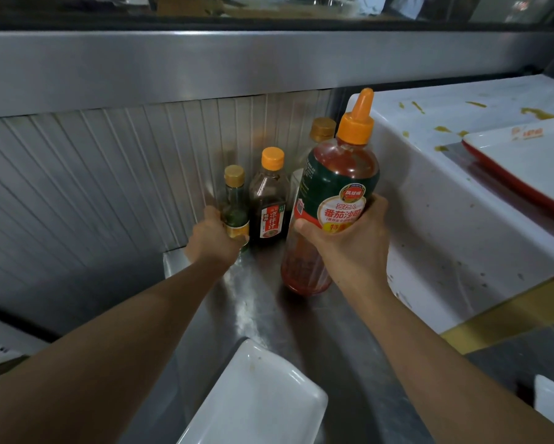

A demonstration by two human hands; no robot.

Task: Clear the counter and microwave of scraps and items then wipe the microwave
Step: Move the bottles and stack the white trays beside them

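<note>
Head camera looks down on a stainless steel counter (269,302) set against a ribbed metal wall panel (109,174). Both hands are occupied. The right hand (346,238) is wrapped round the waist of a large red tomato-sauce squeeze bottle with an orange nozzle cap (336,187); the bottle tilts a little to the right, and whether its base touches the steel or hangs just above it cannot be told. The left hand (213,240) grips the lower body of a small green glass bottle with a gold cap (235,203), which stands upright near the wall. Between the two held bottles stands a dark brown sauce bottle with an orange cap and red label (269,200), untouched. Behind the red bottle the gold cap of a fourth bottle (323,128) shows; its body is mostly hidden.

To the right is the white microwave (445,203), its top smeared with yellow-green stains and specks, with a white tray rimmed in red (525,165) lying on it. A white rectangular ceramic dish (256,402) sits on the counter near the viewer.

Judgement: the step in hand is clearing the counter, bottles first. Wiping has not begun; the microwave is soiled and loaded. The next move calls for a firm grip on each bottle and a straight lift clear of the brown one between them, since a sideways swing of either could topple it.
</note>
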